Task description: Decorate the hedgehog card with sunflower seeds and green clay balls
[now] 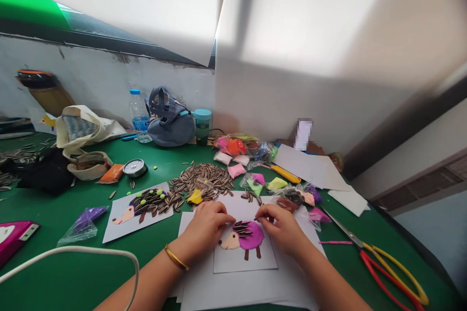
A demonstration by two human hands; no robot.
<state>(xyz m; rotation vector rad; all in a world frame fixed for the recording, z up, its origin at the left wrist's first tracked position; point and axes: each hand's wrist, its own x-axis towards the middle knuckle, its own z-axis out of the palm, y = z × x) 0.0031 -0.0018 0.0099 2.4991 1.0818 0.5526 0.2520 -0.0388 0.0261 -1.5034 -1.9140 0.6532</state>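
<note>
the hedgehog [255, 239] had a purple body, peach face, brown legs and dark seeds [242, 228] over its upper left; it lay on a white card [244, 266] just below the fingers [225, 219], the left hand [207, 223] curled, its grip unclear, the right hand [282, 227] pinching a small dark piece [256, 219]

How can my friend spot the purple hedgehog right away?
On the green table, find the white papers nearest the person. On top, between the left hand and right hand, a small white card bears the purple hedgehog. It shows bare purple, while the neighbouring hedgehog is seed-covered with green dots.
</note>
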